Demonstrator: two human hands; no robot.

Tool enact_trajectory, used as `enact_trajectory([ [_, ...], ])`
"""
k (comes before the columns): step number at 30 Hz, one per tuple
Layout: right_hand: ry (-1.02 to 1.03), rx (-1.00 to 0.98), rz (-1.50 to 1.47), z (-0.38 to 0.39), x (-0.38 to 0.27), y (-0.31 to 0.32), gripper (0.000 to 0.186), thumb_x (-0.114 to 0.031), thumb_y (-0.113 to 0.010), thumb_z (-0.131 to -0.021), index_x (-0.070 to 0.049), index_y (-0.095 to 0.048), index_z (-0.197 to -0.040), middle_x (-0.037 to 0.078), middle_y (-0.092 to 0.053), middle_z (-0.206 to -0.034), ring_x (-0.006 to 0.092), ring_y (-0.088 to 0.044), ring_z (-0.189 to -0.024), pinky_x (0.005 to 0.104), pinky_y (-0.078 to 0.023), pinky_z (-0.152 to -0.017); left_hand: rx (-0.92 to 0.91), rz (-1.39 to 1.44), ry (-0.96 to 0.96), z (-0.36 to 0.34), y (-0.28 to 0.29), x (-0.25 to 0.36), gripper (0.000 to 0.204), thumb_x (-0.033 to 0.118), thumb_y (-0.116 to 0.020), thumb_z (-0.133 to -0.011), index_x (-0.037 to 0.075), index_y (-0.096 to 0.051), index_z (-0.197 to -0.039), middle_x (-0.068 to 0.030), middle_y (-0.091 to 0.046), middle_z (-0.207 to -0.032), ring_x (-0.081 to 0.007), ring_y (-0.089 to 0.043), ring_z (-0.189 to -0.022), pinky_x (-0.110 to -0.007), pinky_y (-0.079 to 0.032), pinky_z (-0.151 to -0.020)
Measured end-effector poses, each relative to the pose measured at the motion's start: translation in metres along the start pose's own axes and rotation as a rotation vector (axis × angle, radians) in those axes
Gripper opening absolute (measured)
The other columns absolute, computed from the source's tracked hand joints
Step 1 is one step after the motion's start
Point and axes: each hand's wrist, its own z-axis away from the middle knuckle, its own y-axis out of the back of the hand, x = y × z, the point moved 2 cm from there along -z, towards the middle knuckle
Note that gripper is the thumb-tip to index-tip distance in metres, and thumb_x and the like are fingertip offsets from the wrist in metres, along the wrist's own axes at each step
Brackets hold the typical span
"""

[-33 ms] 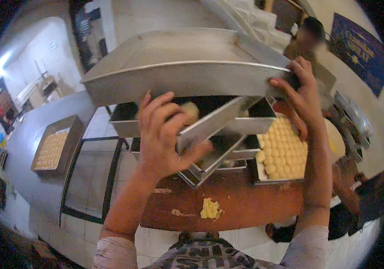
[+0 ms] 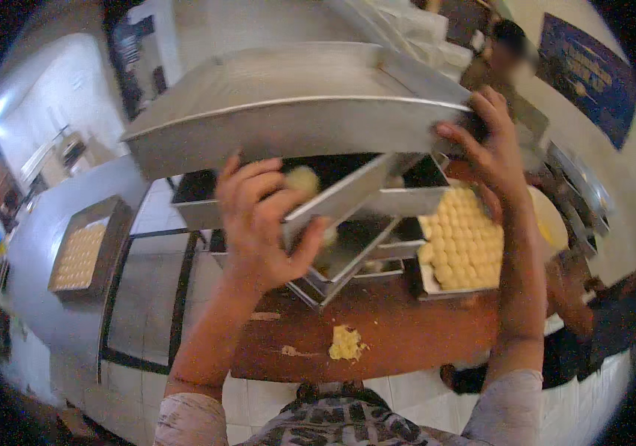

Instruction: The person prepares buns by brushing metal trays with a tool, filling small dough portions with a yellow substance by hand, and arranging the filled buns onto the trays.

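A large, deep metal baking pan [image 2: 281,132] lies across the top of a criss-crossed stack of pans. My right hand [image 2: 490,149] grips its right end, thumb on the near side. Just under its front wall, my left hand [image 2: 255,223] is wrapped round the near corner of a slanted baking pan [image 2: 355,186]. The left thumb presses on that pan's outside, while the fingers reach over its edge. A pale dough ball [image 2: 303,181] shows beside those fingers, partly hidden. Lower pans [image 2: 400,201] sit at differing angles below.
Right of the stack, a tray [image 2: 448,295] holds rows of yellow dough balls. Yellow crumbs [image 2: 345,343] lie on the brown table [image 2: 407,334]. Another filled tray [image 2: 106,256] rests on the steel table [image 2: 32,297] at left. A person [image 2: 507,56] is at back right; another's arm [image 2: 570,316] shows lower right.
The view has shifted slightly, so most things appear a little further left. Both hands keep their grips on the pans.
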Motion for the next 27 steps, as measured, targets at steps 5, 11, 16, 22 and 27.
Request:
enact_trajectory([
  [5, 0.028, 0.138, -0.133, 0.000, 0.028, -0.005, 0.032, -0.027, -0.063, -0.078, -0.003, -0.057, -0.097, 0.007, -0.053, -0.090, 0.0193, -0.049, -0.085, 0.0305, -0.041, -0.076, 0.166, 0.043, 0.183, 0.028, 0.000, 0.004, 0.036, 0.023, -0.053, -0.082, 0.008, -0.041, -0.112, -0.0160, -0.044, -0.115, -0.0313, -0.041, -0.111, -0.051, -0.025, -0.099],
  [11, -0.387, 0.431, -0.371, 0.024, 0.171, -0.004, 0.028, -0.027, -0.054, -0.086, -0.005, -0.058, -0.104, 0.003, -0.060, -0.088, 0.0147, -0.056, -0.079, 0.0286, -0.046, -0.070, 0.159, -0.377, 0.826, 0.168, 0.039, -0.036, 0.056, 0.024, -0.046, -0.090, -0.003, -0.021, -0.132, -0.0232, -0.026, -0.134, -0.0333, -0.031, -0.122, -0.043, -0.021, -0.104],
  [16, -0.539, -0.035, 0.046, 0.077, 0.323, -0.091, 0.027, -0.023, -0.057, -0.079, -0.004, -0.062, -0.098, 0.017, -0.063, -0.092, 0.0296, -0.061, -0.085, 0.0378, -0.047, -0.075, -0.385, -0.559, 0.707, 0.351, 0.038, 0.030, 0.057, 0.027, -0.053, -0.086, -0.002, -0.031, -0.130, -0.0267, -0.033, -0.128, -0.0368, -0.031, -0.122, -0.052, -0.020, -0.103],
  [22, -0.614, -0.628, 0.193, 0.100, 0.409, -0.225, 0.024, -0.015, -0.055, -0.073, -0.008, -0.064, -0.095, 0.018, -0.063, -0.093, 0.0337, -0.060, -0.090, 0.0417, -0.047, -0.079, -0.993, -0.818, 1.183, 0.293, -0.022, 0.103, 0.061, 0.051, -0.035, -0.089, 0.008, -0.034, -0.132, -0.0177, -0.032, -0.134, -0.0402, -0.029, -0.122, -0.053, -0.025, -0.099],
  [27, -0.489, -0.924, 0.272, 0.103, 0.434, -0.291, 0.029, -0.017, -0.058, -0.071, -0.011, -0.065, -0.098, 0.014, -0.064, -0.096, 0.0320, -0.060, -0.093, 0.0390, -0.046, -0.082, -1.011, -0.882, 1.393, 0.279, -0.033, 0.103, 0.061, 0.050, -0.035, -0.089, 0.005, -0.040, -0.128, -0.0243, -0.038, -0.127, -0.0421, -0.033, -0.118, -0.053, -0.029, -0.095],
])
